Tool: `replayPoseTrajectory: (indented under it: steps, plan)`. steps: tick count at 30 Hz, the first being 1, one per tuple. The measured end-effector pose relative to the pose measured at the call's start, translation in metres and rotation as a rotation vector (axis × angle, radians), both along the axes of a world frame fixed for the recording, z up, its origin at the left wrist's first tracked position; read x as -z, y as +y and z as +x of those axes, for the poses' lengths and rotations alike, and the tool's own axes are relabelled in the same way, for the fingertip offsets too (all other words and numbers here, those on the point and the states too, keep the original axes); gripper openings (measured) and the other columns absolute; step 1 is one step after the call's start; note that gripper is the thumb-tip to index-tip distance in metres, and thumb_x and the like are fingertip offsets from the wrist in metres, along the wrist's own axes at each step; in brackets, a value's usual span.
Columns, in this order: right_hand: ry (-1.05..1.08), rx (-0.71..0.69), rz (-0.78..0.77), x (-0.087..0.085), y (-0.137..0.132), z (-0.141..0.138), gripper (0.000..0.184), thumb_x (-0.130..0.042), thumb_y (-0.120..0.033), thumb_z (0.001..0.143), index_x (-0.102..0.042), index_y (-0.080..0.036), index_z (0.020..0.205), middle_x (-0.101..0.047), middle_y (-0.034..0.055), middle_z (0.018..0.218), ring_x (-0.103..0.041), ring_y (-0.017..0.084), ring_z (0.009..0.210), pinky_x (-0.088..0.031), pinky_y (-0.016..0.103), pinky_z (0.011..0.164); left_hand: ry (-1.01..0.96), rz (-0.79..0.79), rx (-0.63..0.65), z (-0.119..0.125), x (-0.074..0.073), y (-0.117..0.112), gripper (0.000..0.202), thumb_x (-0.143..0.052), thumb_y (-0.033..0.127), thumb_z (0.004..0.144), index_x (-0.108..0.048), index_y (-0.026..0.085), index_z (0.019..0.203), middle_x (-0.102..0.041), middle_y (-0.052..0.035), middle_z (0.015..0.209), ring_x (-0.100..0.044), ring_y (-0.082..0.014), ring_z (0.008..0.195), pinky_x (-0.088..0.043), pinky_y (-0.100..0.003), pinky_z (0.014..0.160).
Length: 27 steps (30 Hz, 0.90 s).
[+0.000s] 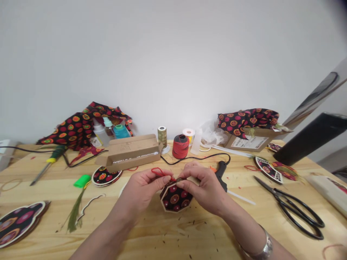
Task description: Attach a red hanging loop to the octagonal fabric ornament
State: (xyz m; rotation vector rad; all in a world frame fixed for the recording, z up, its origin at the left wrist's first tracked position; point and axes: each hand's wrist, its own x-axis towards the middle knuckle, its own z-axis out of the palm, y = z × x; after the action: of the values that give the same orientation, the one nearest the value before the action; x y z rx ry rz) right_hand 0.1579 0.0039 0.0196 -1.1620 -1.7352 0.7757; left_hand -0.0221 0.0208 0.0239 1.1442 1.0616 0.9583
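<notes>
Dark, many-sided pendant [176, 198], pale-edged, patterned, roughly upright; red cord [159, 171] at upper edge

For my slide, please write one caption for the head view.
Left hand at the red cord, right hand gripping a patterned piece above a wooden table.

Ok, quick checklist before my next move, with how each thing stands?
1. Octagonal piece held: ok, right hand grips its upper edge.
2. Red cord in grip: ok, left hand pinches it.
3. Cord fastened to the piece: cannot tell, hands cover the spot.
4. Scissors apart from both hands: ok, lying to the right.
5. Glue gun cold: cannot tell.
6. Tabletop clean: not ok, dark specks scattered.
</notes>
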Motion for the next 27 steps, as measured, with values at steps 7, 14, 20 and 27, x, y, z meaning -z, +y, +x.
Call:
replayPoseTrajectory:
  steps: [7, 14, 20, 27]
  plan:
    - [0.006, 0.029, 0.012, -0.0006, 0.0010, 0.0002, 0.004, -0.066, -0.017, 0.074, -0.069, -0.019, 0.073, -0.058, 0.0014, 0.071, -0.053, 0.017, 0.073, -0.043, 0.032, 0.070, -0.138, -0.139, 0.036, -0.0005, 0.0034, 0.0014, 0.018, -0.075, 0.030, 0.067, -0.074, 0.016, 0.079, -0.073, -0.0040, 0.079, -0.063, -0.0164, 0.077, -0.046, -0.025, 0.071]
    - [-0.006, 0.025, 0.009, -0.0002, 0.0006, -0.0005, 0.006, -0.064, -0.019, 0.076, -0.067, -0.018, 0.070, -0.057, 0.0012, 0.068, -0.053, 0.017, 0.073, -0.042, 0.031, 0.068, -0.192, -0.213, 0.047, 0.0015, -0.0009, -0.0007, 0.018, -0.075, 0.029, 0.068, -0.075, 0.014, 0.078, -0.072, -0.0045, 0.077, -0.060, -0.0147, 0.073, -0.046, -0.024, 0.070]
    - [-0.004, 0.017, 0.024, 0.0001, 0.0003, -0.0006, 0.005, -0.065, -0.018, 0.076, -0.067, -0.019, 0.071, -0.058, 0.0010, 0.070, -0.054, 0.016, 0.074, -0.043, 0.031, 0.069, -0.175, -0.182, 0.015, 0.0030, 0.0008, -0.0006, 0.020, -0.076, 0.029, 0.065, -0.075, 0.013, 0.076, -0.072, -0.0067, 0.077, -0.061, -0.0174, 0.074, -0.047, -0.026, 0.068]
    - [-0.019, 0.023, 0.016, 0.0013, 0.0002, -0.0015, 0.005, -0.065, -0.018, 0.076, -0.068, -0.019, 0.072, -0.057, 0.0013, 0.068, -0.053, 0.017, 0.073, -0.042, 0.031, 0.069, -0.012, 0.001, 0.006, 0.0003, 0.0026, -0.0018, 0.016, -0.072, 0.032, 0.070, -0.074, 0.017, 0.074, -0.069, -0.0035, 0.075, -0.058, -0.0182, 0.076, -0.045, -0.026, 0.070]
